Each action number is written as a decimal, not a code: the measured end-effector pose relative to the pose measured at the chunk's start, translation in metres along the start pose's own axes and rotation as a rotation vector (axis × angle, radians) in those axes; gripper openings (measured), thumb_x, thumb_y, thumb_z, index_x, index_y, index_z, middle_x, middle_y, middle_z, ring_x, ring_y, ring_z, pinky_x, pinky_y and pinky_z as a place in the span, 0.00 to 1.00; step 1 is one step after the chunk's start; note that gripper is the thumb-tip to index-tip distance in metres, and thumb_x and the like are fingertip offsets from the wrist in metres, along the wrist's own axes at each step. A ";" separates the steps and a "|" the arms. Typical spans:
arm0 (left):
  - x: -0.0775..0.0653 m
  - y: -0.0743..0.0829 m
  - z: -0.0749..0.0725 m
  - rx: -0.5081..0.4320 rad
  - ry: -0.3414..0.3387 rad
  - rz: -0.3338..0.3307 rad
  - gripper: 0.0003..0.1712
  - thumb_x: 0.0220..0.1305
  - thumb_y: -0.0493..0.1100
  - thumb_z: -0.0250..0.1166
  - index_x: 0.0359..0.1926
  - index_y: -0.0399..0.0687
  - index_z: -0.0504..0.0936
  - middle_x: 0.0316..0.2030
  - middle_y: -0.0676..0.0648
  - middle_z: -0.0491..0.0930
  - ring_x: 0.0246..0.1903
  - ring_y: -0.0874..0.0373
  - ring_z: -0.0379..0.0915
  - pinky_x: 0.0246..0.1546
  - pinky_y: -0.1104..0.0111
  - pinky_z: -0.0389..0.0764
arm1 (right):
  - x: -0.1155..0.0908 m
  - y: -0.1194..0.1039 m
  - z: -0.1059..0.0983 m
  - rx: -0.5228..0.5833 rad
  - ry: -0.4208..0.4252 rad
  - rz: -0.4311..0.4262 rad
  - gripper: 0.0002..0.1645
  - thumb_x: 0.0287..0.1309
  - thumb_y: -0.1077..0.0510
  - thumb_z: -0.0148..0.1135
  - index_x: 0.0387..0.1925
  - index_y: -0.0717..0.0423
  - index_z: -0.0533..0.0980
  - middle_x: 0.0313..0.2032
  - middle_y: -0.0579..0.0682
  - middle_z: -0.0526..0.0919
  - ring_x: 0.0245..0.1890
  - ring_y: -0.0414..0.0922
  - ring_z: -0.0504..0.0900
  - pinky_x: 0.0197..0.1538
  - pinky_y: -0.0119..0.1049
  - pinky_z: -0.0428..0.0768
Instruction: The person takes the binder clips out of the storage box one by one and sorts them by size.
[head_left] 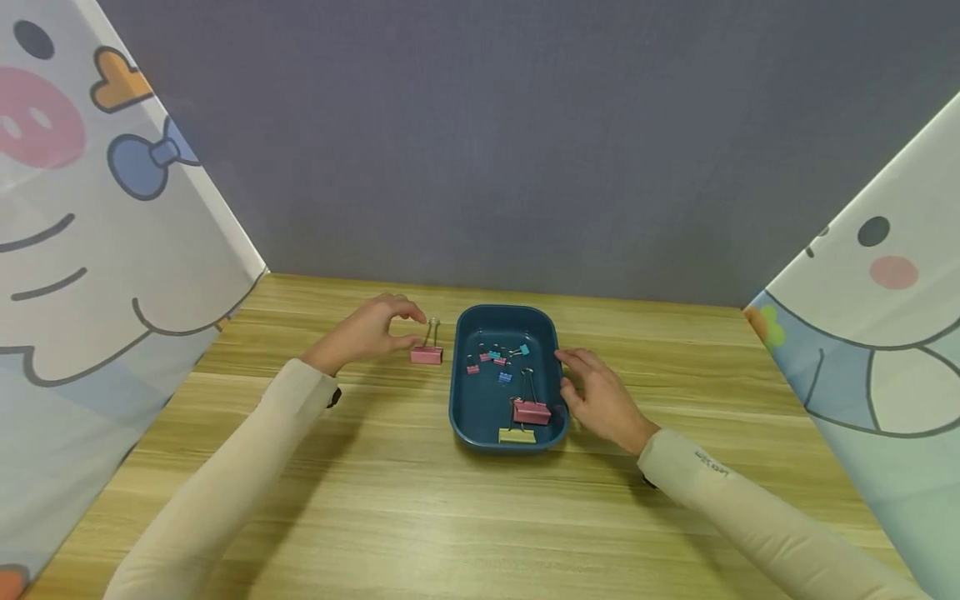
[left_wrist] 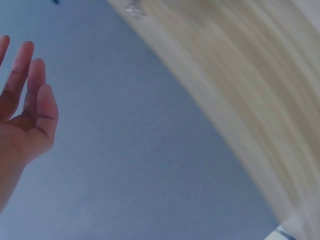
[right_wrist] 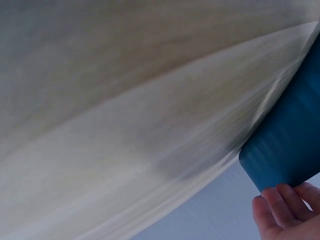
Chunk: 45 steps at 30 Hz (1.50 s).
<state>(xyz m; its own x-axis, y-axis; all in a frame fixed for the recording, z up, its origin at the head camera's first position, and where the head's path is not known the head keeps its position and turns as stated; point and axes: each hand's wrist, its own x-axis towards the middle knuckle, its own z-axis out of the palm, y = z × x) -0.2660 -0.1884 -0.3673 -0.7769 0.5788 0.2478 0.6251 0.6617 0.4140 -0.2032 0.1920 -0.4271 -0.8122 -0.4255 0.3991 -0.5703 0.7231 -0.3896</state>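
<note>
A large pink binder clip (head_left: 427, 355) stands on the table left of the tray, its wire handles pointing up. Just left of those handles is my left hand (head_left: 373, 331), thumb and index finger spread apart. In the left wrist view the fingers (left_wrist: 36, 80) of that hand are loosely bent with nothing between them. My right hand (head_left: 597, 397) touches the right side of a dark blue tray (head_left: 471, 417), fingertips at its rim. Inside the tray lie another large pink clip (head_left: 532, 412), a yellow clip (head_left: 517, 436) and several small pink, teal and blue clips.
The wooden table (head_left: 420, 517) runs back to a grey partition (head_left: 480, 150). Cartoon-printed cloths hang at the left (head_left: 112, 250) and right (head_left: 892, 333). In the right wrist view the tray's outer wall (right_wrist: 295, 125) shows beside the fingertips.
</note>
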 end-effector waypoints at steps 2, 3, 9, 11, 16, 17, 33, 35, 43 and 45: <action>0.000 0.006 -0.002 -0.004 0.019 0.032 0.16 0.55 0.43 0.71 0.45 0.48 0.81 0.43 0.49 0.79 0.43 0.52 0.70 0.47 0.57 0.70 | 0.000 0.000 0.000 0.000 0.001 0.001 0.26 0.59 0.61 0.53 0.59 0.64 0.71 0.55 0.56 0.73 0.54 0.51 0.73 0.54 0.49 0.72; 0.001 0.010 -0.003 -0.011 0.028 0.050 0.16 0.55 0.43 0.71 0.45 0.47 0.81 0.43 0.48 0.79 0.43 0.52 0.70 0.47 0.57 0.70 | 0.000 -0.001 0.000 0.001 0.001 0.001 0.26 0.59 0.61 0.53 0.59 0.64 0.71 0.55 0.56 0.73 0.54 0.51 0.73 0.54 0.49 0.72; 0.005 0.034 -0.008 -0.033 0.030 0.117 0.15 0.55 0.41 0.70 0.44 0.45 0.81 0.43 0.48 0.79 0.47 0.52 0.70 0.51 0.56 0.69 | 0.000 -0.001 -0.001 0.003 0.005 0.000 0.26 0.59 0.61 0.54 0.59 0.64 0.71 0.55 0.56 0.73 0.54 0.51 0.72 0.55 0.49 0.71; 0.007 0.041 -0.008 -0.036 0.010 0.116 0.15 0.56 0.42 0.69 0.45 0.45 0.81 0.44 0.48 0.79 0.49 0.53 0.70 0.53 0.56 0.68 | 0.000 -0.002 -0.001 0.004 0.006 0.002 0.26 0.58 0.61 0.54 0.59 0.64 0.71 0.55 0.55 0.73 0.54 0.51 0.72 0.55 0.49 0.70; 0.008 0.053 -0.006 -0.031 -0.016 0.121 0.15 0.57 0.44 0.69 0.46 0.46 0.82 0.44 0.50 0.78 0.50 0.53 0.68 0.54 0.56 0.67 | 0.000 -0.002 -0.001 0.003 0.002 0.010 0.26 0.59 0.61 0.54 0.59 0.63 0.71 0.55 0.55 0.73 0.54 0.50 0.72 0.54 0.49 0.71; 0.008 0.055 -0.005 -0.027 -0.016 0.125 0.15 0.57 0.44 0.69 0.46 0.47 0.82 0.44 0.52 0.78 0.50 0.54 0.68 0.54 0.57 0.67 | 0.000 -0.002 -0.001 0.004 0.001 0.011 0.26 0.59 0.61 0.54 0.59 0.64 0.71 0.55 0.55 0.73 0.54 0.50 0.72 0.54 0.49 0.71; 0.019 0.077 0.013 0.009 -0.028 0.217 0.12 0.57 0.43 0.68 0.43 0.47 0.82 0.42 0.52 0.79 0.48 0.55 0.68 0.53 0.58 0.66 | 0.001 -0.002 -0.001 0.016 0.001 0.003 0.25 0.59 0.62 0.54 0.59 0.64 0.71 0.55 0.56 0.73 0.50 0.49 0.74 0.53 0.48 0.72; 0.021 0.079 0.015 -0.003 -0.044 0.221 0.12 0.57 0.42 0.68 0.43 0.47 0.82 0.42 0.52 0.79 0.47 0.55 0.68 0.52 0.60 0.68 | 0.001 -0.002 -0.001 0.016 -0.002 0.004 0.25 0.59 0.62 0.54 0.59 0.65 0.71 0.55 0.56 0.73 0.50 0.49 0.74 0.52 0.48 0.73; 0.026 0.085 0.023 -0.009 -0.069 0.251 0.12 0.57 0.43 0.69 0.42 0.46 0.82 0.40 0.51 0.78 0.46 0.54 0.70 0.62 0.51 0.57 | 0.003 -0.001 -0.003 0.021 -0.001 0.004 0.25 0.59 0.62 0.54 0.59 0.64 0.71 0.55 0.56 0.73 0.50 0.49 0.74 0.52 0.48 0.72; 0.027 0.087 0.027 0.004 -0.066 0.258 0.11 0.57 0.43 0.69 0.41 0.46 0.82 0.40 0.50 0.79 0.45 0.53 0.70 0.59 0.49 0.57 | 0.002 0.000 -0.003 0.018 -0.003 0.004 0.25 0.59 0.61 0.54 0.59 0.64 0.71 0.56 0.56 0.73 0.51 0.50 0.74 0.53 0.48 0.72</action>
<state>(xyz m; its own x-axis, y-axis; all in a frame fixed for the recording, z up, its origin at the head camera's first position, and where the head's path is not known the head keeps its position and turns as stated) -0.2306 -0.1021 -0.3484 -0.5853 0.7582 0.2873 0.8022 0.4902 0.3408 -0.2048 0.1926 -0.4236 -0.8147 -0.4241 0.3954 -0.5693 0.7146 -0.4065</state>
